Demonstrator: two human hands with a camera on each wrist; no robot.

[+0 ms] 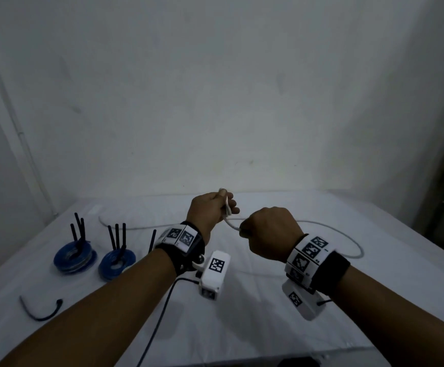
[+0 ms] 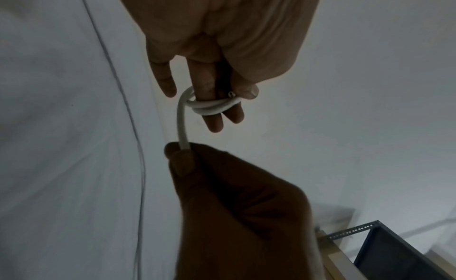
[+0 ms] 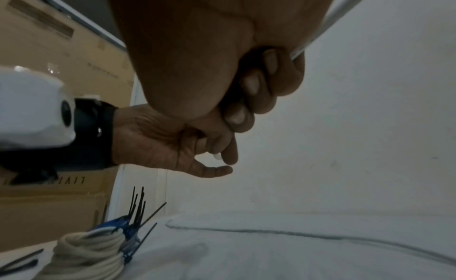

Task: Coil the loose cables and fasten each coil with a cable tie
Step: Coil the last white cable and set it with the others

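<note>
White cable, smooth and round, is looped twice around two straight fingers of the left hand, thumb pinning its end, above the cloth-covered table. Right hand grips its span in a fist. Only the right wrist view shows a tied cream rope-like coil beside the blue coils.

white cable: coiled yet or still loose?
Mostly loose. Two small loops of the white cable wrap the left hand fingers; the rest trails across the table.
</note>
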